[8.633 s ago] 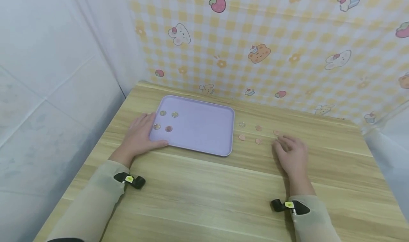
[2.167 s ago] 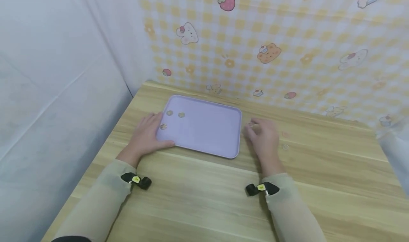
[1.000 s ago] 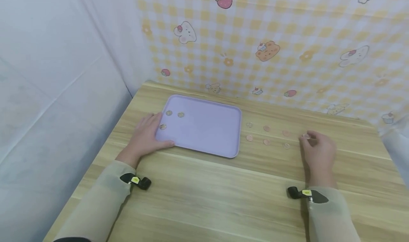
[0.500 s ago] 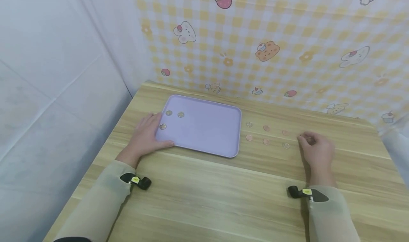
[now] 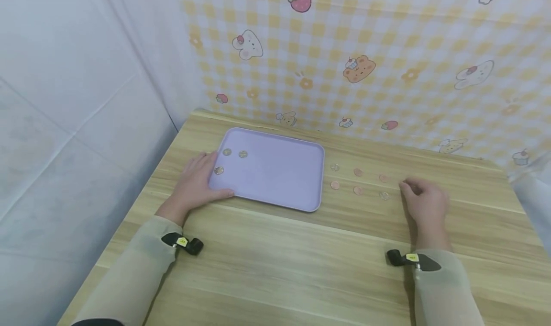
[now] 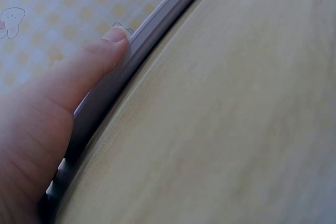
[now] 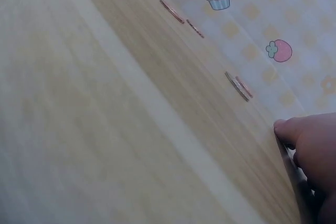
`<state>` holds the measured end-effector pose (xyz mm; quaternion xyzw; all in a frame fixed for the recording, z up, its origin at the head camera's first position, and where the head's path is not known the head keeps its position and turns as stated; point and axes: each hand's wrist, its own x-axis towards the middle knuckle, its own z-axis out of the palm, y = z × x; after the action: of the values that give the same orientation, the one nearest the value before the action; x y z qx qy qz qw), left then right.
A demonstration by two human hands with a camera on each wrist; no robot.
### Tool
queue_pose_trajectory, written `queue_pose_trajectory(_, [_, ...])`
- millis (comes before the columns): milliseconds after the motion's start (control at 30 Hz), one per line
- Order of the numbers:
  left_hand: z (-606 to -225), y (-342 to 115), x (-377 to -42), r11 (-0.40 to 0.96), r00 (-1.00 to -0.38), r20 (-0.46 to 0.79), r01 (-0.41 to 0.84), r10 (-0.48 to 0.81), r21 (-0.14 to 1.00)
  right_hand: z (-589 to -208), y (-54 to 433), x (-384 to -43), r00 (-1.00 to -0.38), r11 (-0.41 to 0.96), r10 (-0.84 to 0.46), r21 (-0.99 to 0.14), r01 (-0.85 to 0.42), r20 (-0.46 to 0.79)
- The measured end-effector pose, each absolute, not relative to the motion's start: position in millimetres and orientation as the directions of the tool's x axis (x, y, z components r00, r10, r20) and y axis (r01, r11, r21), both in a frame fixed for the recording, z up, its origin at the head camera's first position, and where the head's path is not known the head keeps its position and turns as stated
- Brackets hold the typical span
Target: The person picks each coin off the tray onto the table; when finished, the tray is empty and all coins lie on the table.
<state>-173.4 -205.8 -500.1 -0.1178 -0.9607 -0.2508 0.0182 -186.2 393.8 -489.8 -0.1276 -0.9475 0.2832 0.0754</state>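
Left hand (image 5: 194,185) clamps the tray (image 5: 275,173), right hand (image 5: 426,204) has fingers together near a coin (image 5: 384,196) (pinching another? can't tell); stay low.

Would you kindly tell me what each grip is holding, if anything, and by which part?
The left grip holds the purple tray at its near left corner; whether the right grip holds anything cannot be told.

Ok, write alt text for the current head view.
A person's left hand touches the near left corner of a lavender tray holding three coins. Right of the tray, six coins lie in two rows on a wooden table, the right hand beside them.
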Motion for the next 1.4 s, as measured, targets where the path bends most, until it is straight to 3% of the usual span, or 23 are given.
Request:
queue_pose_trajectory(500, [-501.5,-205.7,-173.0,0.848,-0.972,0.099,0.236,0.215,0.475,-495.1,395.8,-184.3,-0.962,0.839,0.245,-0.524,0.148,0.120])
queue_pose_trajectory(667, [-500.3,-202.9,-173.6,0.846,-0.971,0.105,0.239,0.215,0.477,-496.3,397.1,-183.3,-0.951,0.805,0.284,-0.570,0.167,0.122])
queue_pose_trajectory(933, [-501.3,-203.9,-172.0,0.849,-0.972,0.112,0.234,0.205,0.473,-490.1,380.2,-184.7,-0.915,0.750,0.326,-0.654,0.098,0.236])
queue_pose_trajectory(1300, [-500.6,-206.2,-174.0,0.844,-0.977,0.086,0.211,0.194,0.494,-491.0,320.2,-197.9,-0.874,0.749,0.133,-0.625,-0.220,0.468])
queue_pose_trajectory(1400, [-500.8,-206.5,-174.8,0.843,-0.977,0.084,0.211,0.195,0.494,-493.5,301.3,-204.1,-0.821,0.723,0.077,-0.599,-0.345,0.565])
